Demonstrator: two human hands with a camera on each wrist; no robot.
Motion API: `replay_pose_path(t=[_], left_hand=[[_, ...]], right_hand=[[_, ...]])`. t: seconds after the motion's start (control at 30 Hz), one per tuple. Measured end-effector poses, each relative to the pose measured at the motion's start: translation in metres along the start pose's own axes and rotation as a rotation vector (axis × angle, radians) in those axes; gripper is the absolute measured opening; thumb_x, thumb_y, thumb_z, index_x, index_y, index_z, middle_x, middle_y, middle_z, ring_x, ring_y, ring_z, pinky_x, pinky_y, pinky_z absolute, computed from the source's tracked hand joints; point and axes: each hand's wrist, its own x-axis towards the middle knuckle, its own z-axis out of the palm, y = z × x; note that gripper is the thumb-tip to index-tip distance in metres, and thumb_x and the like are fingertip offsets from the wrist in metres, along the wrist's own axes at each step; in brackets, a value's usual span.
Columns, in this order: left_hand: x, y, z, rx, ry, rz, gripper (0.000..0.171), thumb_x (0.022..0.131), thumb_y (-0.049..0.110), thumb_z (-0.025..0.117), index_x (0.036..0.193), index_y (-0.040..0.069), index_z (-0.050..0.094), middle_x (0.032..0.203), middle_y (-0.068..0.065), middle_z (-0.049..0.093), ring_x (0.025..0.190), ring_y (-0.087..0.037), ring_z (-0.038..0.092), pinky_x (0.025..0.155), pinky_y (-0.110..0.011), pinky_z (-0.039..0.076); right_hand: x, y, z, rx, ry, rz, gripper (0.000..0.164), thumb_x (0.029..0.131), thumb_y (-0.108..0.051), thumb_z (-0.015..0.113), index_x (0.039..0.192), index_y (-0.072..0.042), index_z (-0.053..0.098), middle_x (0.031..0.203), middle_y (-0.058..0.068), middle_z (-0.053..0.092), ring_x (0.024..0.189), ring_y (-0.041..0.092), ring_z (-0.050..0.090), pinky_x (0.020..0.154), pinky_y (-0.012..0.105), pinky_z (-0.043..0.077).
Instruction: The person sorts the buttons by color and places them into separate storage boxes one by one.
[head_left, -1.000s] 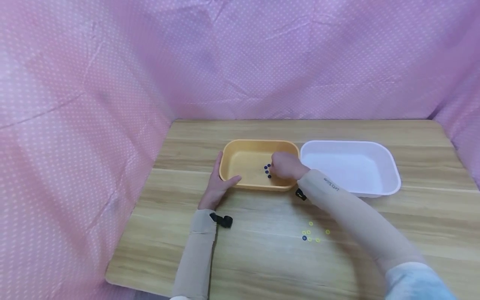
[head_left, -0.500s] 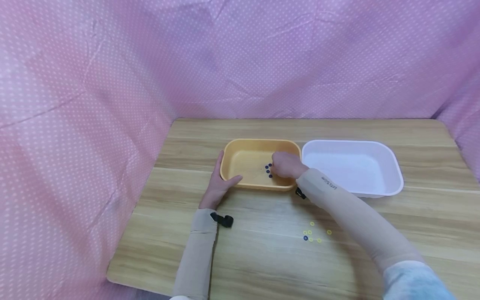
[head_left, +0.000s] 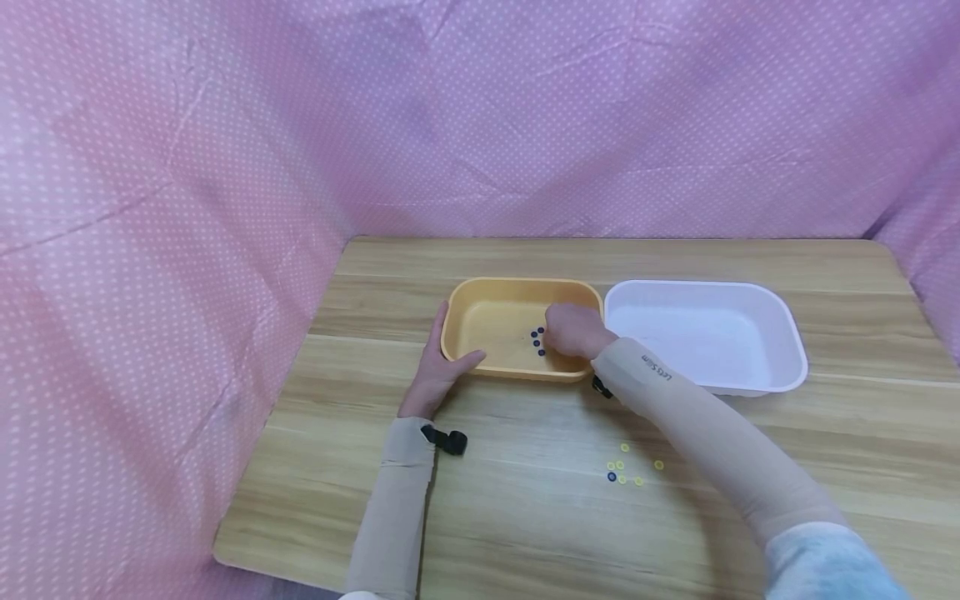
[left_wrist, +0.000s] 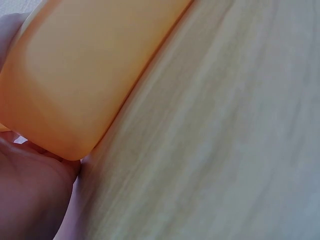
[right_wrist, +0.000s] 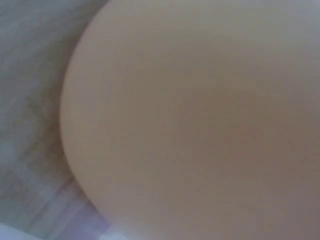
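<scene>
In the head view a yellow-orange plastic tub stands on the table. My left hand holds its left end, thumb at the near rim and fingers along the outer side; the left wrist view shows that hand against the tub's corner. My right hand is down inside the tub's right part, knuckles up. Its fingertips are hidden, so whether it pinches anything cannot be seen. Several small dark blue rings lie on the tub floor just left of it. Only the tub's blurred wall fills the right wrist view.
A white tub stands immediately right of the yellow one. On the wooden table nearer the front lie several small yellow rings and one dark blue ring. Pink dotted cloth hangs behind and at the sides.
The view shifts very slightly between the frames. Both hands, the tubs and the visible rings keep the same places relative to one another.
</scene>
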Motion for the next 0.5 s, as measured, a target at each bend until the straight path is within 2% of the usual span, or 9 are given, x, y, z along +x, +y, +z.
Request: replay_pose_path(t=[0.13,0.27,0.33,0.4,0.5], left_hand=[[0.001,-0.001,0.001,-0.004,-0.004,0.012,0.107,0.079,0.004,0.08,0.158,0.022,0.01,0.161,-0.005,0.016,0.141,-0.028,0.027,0.115,-0.038,0.023],[0.001,-0.001,0.002,0.004,-0.003,0.011,0.107,0.078,0.006,0.081,0.158,0.022,0.01,0.161,-0.006,0.016,0.141,-0.029,0.027,0.115,-0.038,0.023],[0.0,0.0,0.002,0.009,0.003,0.002,0.107,0.078,0.006,0.081,0.158,0.022,0.011,0.161,-0.005,0.016,0.141,-0.028,0.027,0.115,-0.037,0.023],[0.0,0.001,0.001,0.008,0.009,-0.007,0.107,0.078,0.007,0.081,0.158,0.023,0.012,0.161,-0.004,0.017,0.141,-0.028,0.027,0.115,-0.038,0.023],[-0.001,0.001,0.001,0.004,0.015,-0.012,0.106,0.078,0.006,0.081,0.157,0.025,0.012,0.16,-0.002,0.018,0.141,-0.027,0.027,0.115,-0.038,0.023]], right_hand=[[-0.001,0.001,-0.001,-0.001,0.026,-0.012,0.015,0.088,-0.009,0.054,0.074,-0.008,0.059,0.067,0.006,0.056,0.06,0.02,0.052,0.058,0.03,0.045],[-0.004,0.0,-0.008,0.034,0.107,-0.051,0.027,0.09,-0.007,0.047,0.064,-0.01,0.052,0.06,0.003,0.049,0.056,0.019,0.048,0.056,0.031,0.043],[-0.009,-0.003,-0.015,0.08,0.142,-0.054,0.029,0.093,-0.008,0.044,0.065,-0.008,0.052,0.062,0.004,0.047,0.058,0.019,0.046,0.058,0.032,0.042],[-0.016,-0.006,-0.023,0.126,0.181,-0.054,0.025,0.094,-0.008,0.044,0.073,-0.006,0.058,0.07,0.005,0.052,0.062,0.019,0.047,0.061,0.031,0.042],[-0.029,-0.011,-0.037,0.183,0.217,-0.047,0.021,0.096,-0.013,0.047,0.097,-0.001,0.064,0.087,0.009,0.061,0.065,0.019,0.051,0.06,0.031,0.045]])
